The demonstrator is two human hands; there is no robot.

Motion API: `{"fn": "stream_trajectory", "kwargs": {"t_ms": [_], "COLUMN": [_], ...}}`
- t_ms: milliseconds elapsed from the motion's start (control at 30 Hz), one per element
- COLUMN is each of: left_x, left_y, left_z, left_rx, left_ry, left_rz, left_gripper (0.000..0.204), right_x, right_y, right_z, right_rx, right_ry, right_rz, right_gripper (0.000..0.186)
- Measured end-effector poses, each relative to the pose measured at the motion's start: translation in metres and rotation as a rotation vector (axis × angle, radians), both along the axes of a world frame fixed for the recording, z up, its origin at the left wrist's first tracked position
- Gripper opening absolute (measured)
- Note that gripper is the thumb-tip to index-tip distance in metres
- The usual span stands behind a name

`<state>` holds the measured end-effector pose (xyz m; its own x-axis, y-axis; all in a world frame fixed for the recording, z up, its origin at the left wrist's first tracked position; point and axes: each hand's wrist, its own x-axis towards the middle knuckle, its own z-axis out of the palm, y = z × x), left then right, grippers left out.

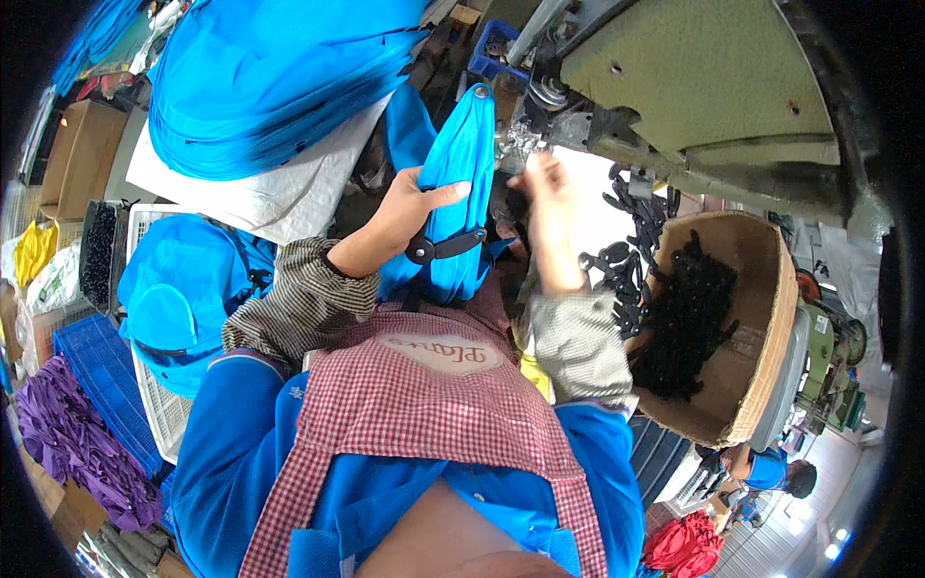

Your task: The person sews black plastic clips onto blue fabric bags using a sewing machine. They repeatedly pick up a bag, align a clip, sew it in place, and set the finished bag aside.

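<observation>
My left hand (409, 212) grips a folded bright blue fabric piece (458, 154), its thumb across the cloth. The piece has a metal eyelet at its narrow top and a black plastic strap (448, 245) with a round fastener across its lower part. My right hand (544, 193) is just right of the cloth, below the machine's metal parts (540, 116); motion blurs its fingers, so what they hold cannot be made out. Loose black plastic pieces (626, 270) lie on a white surface beside it. A cardboard box (761, 385) at the right holds many more black pieces (689, 308).
A green machine (703, 96) overhangs the upper right. Stacked blue fabric (270, 77) lies upper left. A white basket (149, 405) holds blue items (183, 299); purple fabric (77, 443) lies beyond. A blue tray (491, 48) is at the top. A co-worker (766, 467) works at lower right.
</observation>
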<state>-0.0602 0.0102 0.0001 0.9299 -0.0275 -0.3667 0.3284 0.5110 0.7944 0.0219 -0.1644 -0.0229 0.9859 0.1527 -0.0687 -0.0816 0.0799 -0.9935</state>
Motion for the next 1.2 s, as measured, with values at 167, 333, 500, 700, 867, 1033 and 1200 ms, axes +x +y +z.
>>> {"fn": "stream_trajectory", "kwargs": {"t_ms": [167, 333, 500, 700, 867, 1033, 1200], "left_x": [0.019, 0.032, 0.07, 0.097, 0.093, 0.092, 0.07], "left_y": [0.003, 0.013, 0.003, -0.005, -0.008, -0.009, -0.009], "left_z": [0.0, 0.014, -0.01, -0.014, -0.014, -0.02, -0.003], "left_rx": [-0.009, 0.344, 0.426, 0.287, 0.067, 0.078, -0.049], "left_ry": [-0.046, -0.239, -0.399, -0.377, -0.166, -0.028, -0.024], "left_rz": [-0.038, -0.15, -0.14, -0.127, -0.145, -0.042, -0.028], "left_gripper": [0.03, 0.026, 0.019, 0.019, 0.018, 0.017, 0.019], "right_x": [-0.041, -0.028, -0.004, 0.034, 0.027, -0.043, -0.032], "right_y": [-0.006, -0.021, -0.025, -0.029, -0.029, -0.011, 0.021], "right_z": [-0.018, 0.013, 0.036, 0.014, 0.001, 0.035, 0.046], "right_rx": [0.009, 0.075, 0.053, 0.069, -0.306, -0.344, -0.065], "right_ry": [0.052, 0.164, 0.182, 0.206, -0.09, 0.175, 0.077], "right_rz": [0.353, 0.266, 0.161, 0.239, 0.074, 0.016, 0.027], "right_gripper": [0.024, 0.023, 0.023, 0.02, 0.021, 0.02, 0.03]}}
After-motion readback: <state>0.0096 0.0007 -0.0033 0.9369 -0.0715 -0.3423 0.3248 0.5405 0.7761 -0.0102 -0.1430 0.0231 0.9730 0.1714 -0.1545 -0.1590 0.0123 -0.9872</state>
